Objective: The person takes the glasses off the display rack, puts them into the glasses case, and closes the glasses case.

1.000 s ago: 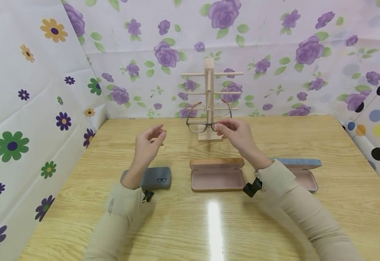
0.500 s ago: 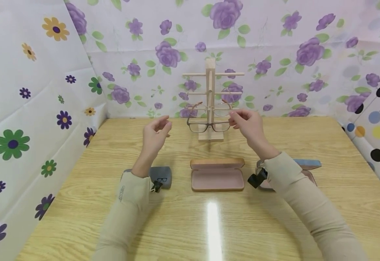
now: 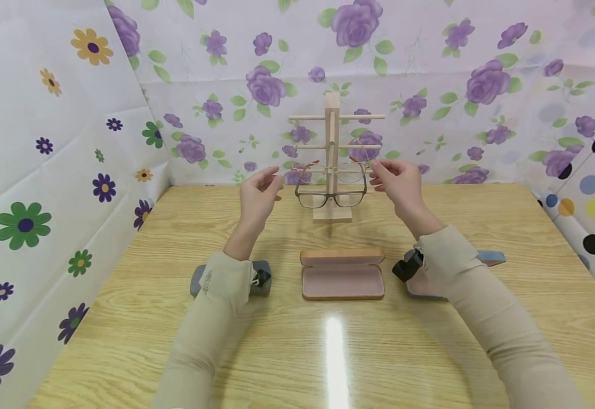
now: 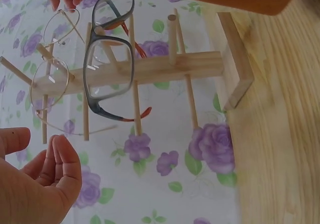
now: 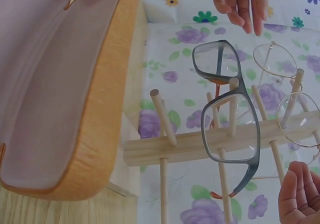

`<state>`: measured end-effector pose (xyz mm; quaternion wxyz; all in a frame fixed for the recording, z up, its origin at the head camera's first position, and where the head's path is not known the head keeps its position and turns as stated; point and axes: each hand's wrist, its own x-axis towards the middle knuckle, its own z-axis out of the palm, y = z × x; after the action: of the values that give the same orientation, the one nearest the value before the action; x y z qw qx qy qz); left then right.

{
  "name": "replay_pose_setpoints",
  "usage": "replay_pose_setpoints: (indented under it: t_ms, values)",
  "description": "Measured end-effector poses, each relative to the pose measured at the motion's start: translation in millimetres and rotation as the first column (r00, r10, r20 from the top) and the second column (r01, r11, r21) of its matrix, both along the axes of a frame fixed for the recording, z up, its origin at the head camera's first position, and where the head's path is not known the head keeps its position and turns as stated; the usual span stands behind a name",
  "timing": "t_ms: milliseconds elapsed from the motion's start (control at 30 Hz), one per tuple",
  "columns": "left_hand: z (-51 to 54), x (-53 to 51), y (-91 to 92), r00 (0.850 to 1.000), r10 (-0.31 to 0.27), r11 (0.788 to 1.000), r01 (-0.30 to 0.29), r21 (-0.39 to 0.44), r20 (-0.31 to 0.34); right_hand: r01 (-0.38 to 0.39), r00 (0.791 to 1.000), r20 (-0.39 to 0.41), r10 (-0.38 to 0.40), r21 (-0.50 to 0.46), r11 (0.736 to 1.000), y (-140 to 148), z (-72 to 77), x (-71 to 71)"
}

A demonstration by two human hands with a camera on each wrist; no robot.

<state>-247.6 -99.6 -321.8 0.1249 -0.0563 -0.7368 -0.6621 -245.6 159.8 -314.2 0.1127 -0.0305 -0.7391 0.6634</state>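
A wooden glasses stand (image 3: 331, 105) rises at the back of the table. On its pegs hang dark-framed glasses (image 5: 243, 87) with orange temple tips, lenses facing me. A thin gold pair of round glasses (image 4: 33, 81) hangs one level above them. My left hand (image 3: 258, 196) hovers left of the gold pair, thumb and fingers apart with nothing between them. On the other side, my right hand (image 3: 398, 183) has its fingertips close to the gold pair's right end; whether they touch is unclear. In the right wrist view its fingers (image 5: 295, 189) look straight.
An orange glasses case (image 3: 342, 257) lies open before the stand, pink inside. To its right is an open blue case (image 3: 491, 257), partly behind my right sleeve. A closed grey-blue case (image 3: 198, 280) sits partly under my left forearm. Flowered cloth (image 3: 216, 68) hangs behind.
My right hand has left the dark-framed glasses and moved up and right, to the gold pair's end. My left hand has moved up and right towards the stand.
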Motion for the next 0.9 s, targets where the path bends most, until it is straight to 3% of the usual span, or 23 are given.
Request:
replay_pose_setpoints:
  t_ms: [333, 900]
  values:
    - [4.9, -12.5, 15.1, 1.0, -0.03, 0.999, 0.03, 0.025, -0.009, 0.0, 1.0, 0.006, 0.001, -0.022, 1.0, -3.6, 3.6, -3.6]
    - [5.4, -17.8, 26.3, 0.999, -0.016, 0.995, 0.021, 0.098, -0.042, 0.017, 0.998, -0.055, -0.02, -0.066, 0.998, -10.3, 6.4, -5.7]
